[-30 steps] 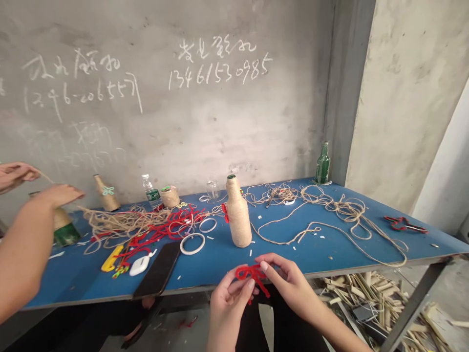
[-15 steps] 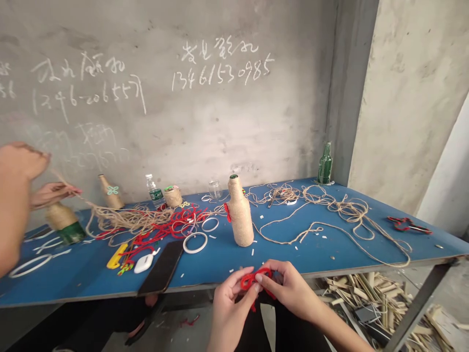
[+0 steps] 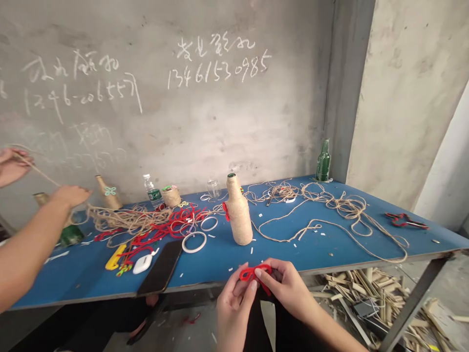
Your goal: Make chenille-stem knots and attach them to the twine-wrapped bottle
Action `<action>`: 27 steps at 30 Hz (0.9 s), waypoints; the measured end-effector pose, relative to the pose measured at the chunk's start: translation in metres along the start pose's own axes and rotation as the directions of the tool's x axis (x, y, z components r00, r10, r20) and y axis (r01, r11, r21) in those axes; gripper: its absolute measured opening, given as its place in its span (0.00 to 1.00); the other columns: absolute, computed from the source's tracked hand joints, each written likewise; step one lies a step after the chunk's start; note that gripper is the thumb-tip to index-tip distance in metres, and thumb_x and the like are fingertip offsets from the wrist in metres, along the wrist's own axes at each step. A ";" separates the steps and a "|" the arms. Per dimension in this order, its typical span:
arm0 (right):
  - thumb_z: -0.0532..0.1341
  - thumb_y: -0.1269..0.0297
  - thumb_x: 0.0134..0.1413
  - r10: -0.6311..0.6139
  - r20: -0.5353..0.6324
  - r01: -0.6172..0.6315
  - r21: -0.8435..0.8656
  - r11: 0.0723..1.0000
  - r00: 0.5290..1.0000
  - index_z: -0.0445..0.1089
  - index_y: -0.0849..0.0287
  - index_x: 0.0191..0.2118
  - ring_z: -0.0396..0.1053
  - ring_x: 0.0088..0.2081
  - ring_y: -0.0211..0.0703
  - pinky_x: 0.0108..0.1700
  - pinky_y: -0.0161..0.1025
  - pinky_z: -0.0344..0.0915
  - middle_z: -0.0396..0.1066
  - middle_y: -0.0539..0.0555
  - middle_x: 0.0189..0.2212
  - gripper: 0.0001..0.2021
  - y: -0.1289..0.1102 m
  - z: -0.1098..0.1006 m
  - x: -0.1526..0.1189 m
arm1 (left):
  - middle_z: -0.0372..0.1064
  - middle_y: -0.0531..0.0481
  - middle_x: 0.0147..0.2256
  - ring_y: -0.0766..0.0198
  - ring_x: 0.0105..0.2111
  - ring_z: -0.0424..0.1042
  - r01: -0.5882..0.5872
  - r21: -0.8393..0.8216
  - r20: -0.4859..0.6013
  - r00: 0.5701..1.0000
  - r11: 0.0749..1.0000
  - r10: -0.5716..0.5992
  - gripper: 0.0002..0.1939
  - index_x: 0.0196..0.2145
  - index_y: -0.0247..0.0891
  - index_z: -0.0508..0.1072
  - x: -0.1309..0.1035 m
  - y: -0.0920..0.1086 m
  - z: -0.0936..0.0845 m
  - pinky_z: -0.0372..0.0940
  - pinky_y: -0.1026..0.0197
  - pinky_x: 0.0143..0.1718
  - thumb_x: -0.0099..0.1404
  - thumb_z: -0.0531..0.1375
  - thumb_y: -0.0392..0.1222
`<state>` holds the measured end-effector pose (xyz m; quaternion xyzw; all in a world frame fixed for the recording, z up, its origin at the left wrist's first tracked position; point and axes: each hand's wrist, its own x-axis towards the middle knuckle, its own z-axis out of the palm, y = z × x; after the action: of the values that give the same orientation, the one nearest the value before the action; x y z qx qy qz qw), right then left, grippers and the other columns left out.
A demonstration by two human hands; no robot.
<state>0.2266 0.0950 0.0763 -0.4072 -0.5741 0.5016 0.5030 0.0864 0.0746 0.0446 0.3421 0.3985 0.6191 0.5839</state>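
L hand [image 3: 236, 305] & R hand [image 3: 287, 283] both pinch red cord [image 3: 246, 275] by front edge of table [image 3: 216, 261]; loops formed, prob. not tightened yet. Twine-wrapped btl [image 3: 240, 220] behind looks fully covered.

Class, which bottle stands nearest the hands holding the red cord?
The twine-wrapped bottle in the middle, with a red ornament; the others stand farther off, left or right.

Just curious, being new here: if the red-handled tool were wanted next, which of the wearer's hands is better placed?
Probably the right hand: the red-handled tool lies toward the table's right end. The left hand is farther off, and both hands are at the red bow.
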 end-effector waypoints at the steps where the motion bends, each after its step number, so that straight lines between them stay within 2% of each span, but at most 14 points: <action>1: 0.70 0.44 0.50 0.014 0.006 -0.014 0.016 1.000 1.000 0.74 0.61 0.29 0.63 0.25 0.37 0.30 0.36 0.59 0.71 0.49 0.22 0.21 -0.001 -0.001 0.000 | 0.83 0.38 0.42 0.47 0.48 0.80 -0.018 0.009 0.023 1.000 1.000 0.018 0.30 0.50 0.35 0.78 -0.001 0.000 -0.003 0.73 0.55 0.49 0.52 0.75 0.50; 3: 0.69 0.42 0.50 0.029 0.006 -0.029 0.030 0.999 1.000 0.75 0.61 0.30 0.65 0.26 0.39 0.31 0.37 0.61 0.74 0.51 0.23 0.23 -0.003 -0.003 0.001 | 0.82 0.38 0.43 0.48 0.47 0.80 -0.038 0.033 0.050 0.998 0.999 0.036 0.27 0.48 0.36 0.80 -0.002 0.001 -0.012 0.74 0.57 0.46 0.53 0.74 0.51; 6: 0.68 0.39 0.50 0.057 -0.020 -0.056 0.050 0.997 0.998 0.75 0.61 0.31 0.63 0.27 0.37 0.31 0.36 0.59 0.74 0.51 0.25 0.24 0.000 -0.002 0.003 | 0.82 0.37 0.43 0.52 0.40 0.80 -0.014 0.059 0.117 0.993 0.998 0.007 0.27 0.48 0.38 0.82 0.001 0.002 -0.024 0.73 0.60 0.35 0.53 0.73 0.55; 10: 0.65 0.34 0.49 0.151 -0.006 -0.149 0.107 0.983 0.989 0.69 0.60 0.24 0.50 0.20 0.30 0.24 0.34 0.46 0.61 0.43 0.18 0.29 0.005 0.003 0.005 | 0.82 0.36 0.40 0.56 0.32 0.77 0.035 0.040 0.140 0.989 0.999 -0.040 0.28 0.45 0.37 0.84 0.004 0.005 -0.027 0.69 0.61 0.27 0.52 0.73 0.58; 12: 0.63 0.32 0.49 0.166 0.000 -0.165 0.114 0.980 0.986 0.67 0.59 0.22 0.47 0.19 0.30 0.23 0.35 0.45 0.56 0.42 0.16 0.30 0.005 0.005 0.004 | 0.82 0.38 0.35 0.58 0.30 0.76 0.032 0.066 0.113 0.993 0.997 -0.040 0.26 0.42 0.36 0.84 0.002 0.010 -0.022 0.67 0.63 0.26 0.52 0.73 0.57; 14: 0.63 0.34 0.51 0.182 -0.007 -0.180 0.112 0.977 0.983 0.72 0.60 0.25 0.51 0.20 0.32 0.24 0.35 0.49 0.61 0.45 0.19 0.29 0.001 0.005 0.001 | 0.80 0.41 0.30 0.60 0.28 0.73 0.027 0.107 0.105 0.994 0.994 -0.039 0.23 0.39 0.34 0.85 -0.001 0.016 -0.017 0.66 0.63 0.26 0.54 0.72 0.56; 16: 0.62 0.35 0.53 0.196 -0.040 -0.189 0.125 0.974 0.980 0.78 0.59 0.32 0.59 0.25 0.36 0.26 0.35 0.54 0.69 0.49 0.25 0.27 -0.004 0.003 -0.002 | 0.79 0.44 0.28 0.62 0.28 0.71 0.026 0.135 0.106 0.994 0.991 -0.041 0.20 0.35 0.34 0.85 -0.005 0.021 -0.014 0.67 0.64 0.28 0.56 0.72 0.55; 19: 0.61 0.36 0.55 0.185 -0.074 -0.171 0.159 0.972 0.980 0.80 0.58 0.40 0.67 0.34 0.43 0.28 0.35 0.59 0.73 0.54 0.33 0.27 -0.009 -0.002 -0.008 | 0.79 0.45 0.28 0.63 0.28 0.71 0.009 0.145 0.079 0.997 0.989 -0.021 0.18 0.32 0.35 0.84 -0.009 0.024 -0.015 0.68 0.65 0.31 0.56 0.71 0.55; 21: 0.59 0.37 0.58 0.156 -0.065 -0.144 0.156 0.977 0.986 0.79 0.58 0.41 0.67 0.35 0.43 0.28 0.35 0.60 0.72 0.54 0.32 0.27 -0.009 -0.005 -0.012 | 0.79 0.45 0.29 0.63 0.28 0.71 -0.011 0.145 0.045 0.999 0.989 0.005 0.19 0.31 0.35 0.83 -0.011 0.022 -0.018 0.69 0.65 0.32 0.56 0.71 0.56; 25: 0.62 0.41 0.58 0.088 -0.028 -0.085 0.114 0.990 0.996 0.77 0.58 0.38 0.60 0.27 0.36 0.29 0.35 0.59 0.66 0.47 0.26 0.22 -0.009 -0.006 -0.021 | 0.82 0.42 0.32 0.61 0.29 0.74 -0.023 0.128 -0.019 0.999 0.992 0.026 0.21 0.36 0.35 0.84 -0.012 0.019 -0.021 0.71 0.64 0.33 0.55 0.72 0.57; 27: 0.64 0.44 0.58 0.035 0.001 -0.035 0.076 0.996 0.999 0.76 0.56 0.40 0.62 0.28 0.37 0.31 0.35 0.61 0.68 0.48 0.28 0.19 -0.011 -0.005 -0.025 | 0.82 0.42 0.33 0.59 0.30 0.76 -0.039 0.149 -0.052 0.998 0.988 0.047 0.22 0.36 0.35 0.85 -0.014 0.019 -0.020 0.72 0.64 0.32 0.53 0.72 0.58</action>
<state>0.2362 0.0703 0.0827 -0.3977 -0.5474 0.5318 0.5094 0.0609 0.0586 0.0535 0.3758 0.4519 0.6094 0.5321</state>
